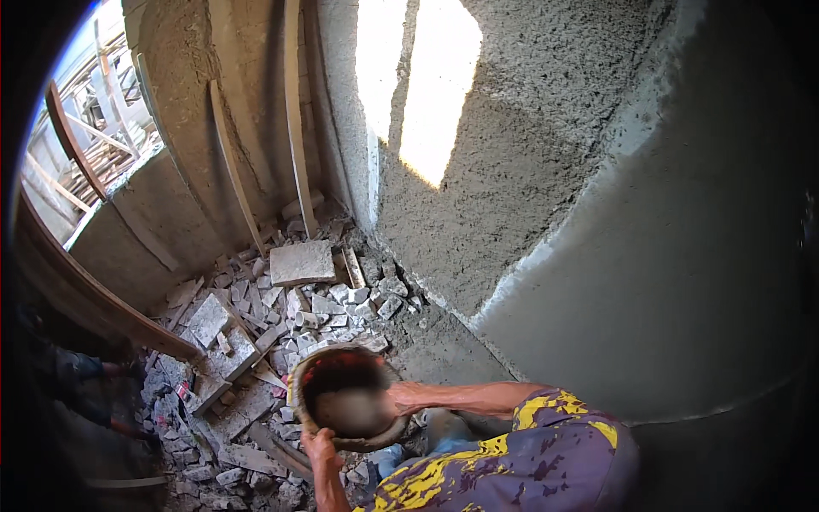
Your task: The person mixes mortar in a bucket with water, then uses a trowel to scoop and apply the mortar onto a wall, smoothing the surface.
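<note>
A round, worn bucket (pixel 294 397) with a thick rim is at the lower middle, its mouth facing up toward me. Its inside is dark with red patches, and a blurred grey-brown area hides what lies within. My left hand (pixel 320 445) is closed on the near-left rim, thumb over the edge. From the right, my right forearm reaches across to the bucket, and my right hand (pixel 397 401) grips the right side of the rim; its fingers are partly lost in the blur. My purple and yellow sleeve (pixel 563 418) shows at lower right.
Broken masonry rubble (pixel 316 316) covers the floor beyond the bucket, with a larger slab (pixel 303 263) on top. Wooden props (pixel 299 128) lean on the back wall. A plastered wall (pixel 665 282) rises at right. At far left, another person's limbs (pixel 111 369) show in shadow beside a curved beam (pixel 111 307).
</note>
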The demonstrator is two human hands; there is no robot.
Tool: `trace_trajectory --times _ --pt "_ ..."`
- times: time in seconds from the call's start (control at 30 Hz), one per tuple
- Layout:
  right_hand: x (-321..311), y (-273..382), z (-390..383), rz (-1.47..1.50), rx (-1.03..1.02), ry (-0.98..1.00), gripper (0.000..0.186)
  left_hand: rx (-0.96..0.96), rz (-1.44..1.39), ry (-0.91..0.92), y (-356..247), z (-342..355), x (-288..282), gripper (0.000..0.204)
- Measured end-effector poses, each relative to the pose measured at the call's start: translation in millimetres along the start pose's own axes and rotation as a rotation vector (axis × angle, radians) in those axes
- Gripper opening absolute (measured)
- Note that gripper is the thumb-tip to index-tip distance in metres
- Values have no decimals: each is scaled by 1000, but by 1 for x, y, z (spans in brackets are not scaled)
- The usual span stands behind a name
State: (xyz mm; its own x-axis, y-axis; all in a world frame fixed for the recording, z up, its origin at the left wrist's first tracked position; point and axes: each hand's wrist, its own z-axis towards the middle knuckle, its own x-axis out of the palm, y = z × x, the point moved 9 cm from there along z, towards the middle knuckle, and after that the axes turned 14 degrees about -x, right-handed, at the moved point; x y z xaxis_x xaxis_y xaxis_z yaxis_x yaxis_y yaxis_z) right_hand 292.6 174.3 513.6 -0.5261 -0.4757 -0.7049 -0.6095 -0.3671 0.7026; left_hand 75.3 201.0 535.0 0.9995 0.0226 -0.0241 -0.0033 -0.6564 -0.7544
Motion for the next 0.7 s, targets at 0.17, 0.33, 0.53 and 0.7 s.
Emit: trace_trajectory --times 0.17,0.33,0.53,0.7 --pt "-93 64 -2 431 -428 -5 31 132 -342 -108 22 -30 -37 54" --pt "-330 -26 -97 347 -50 -454 27 42 -257 -230 31 -54 -16 47" --pt "-407 17 -377 111 0 -1518 28 -88 -356 -267 57 -73 -8 56" --pt "-266 -1 -341 -95 603 -877 23 -135 -44 -212 119 -13 6 54"
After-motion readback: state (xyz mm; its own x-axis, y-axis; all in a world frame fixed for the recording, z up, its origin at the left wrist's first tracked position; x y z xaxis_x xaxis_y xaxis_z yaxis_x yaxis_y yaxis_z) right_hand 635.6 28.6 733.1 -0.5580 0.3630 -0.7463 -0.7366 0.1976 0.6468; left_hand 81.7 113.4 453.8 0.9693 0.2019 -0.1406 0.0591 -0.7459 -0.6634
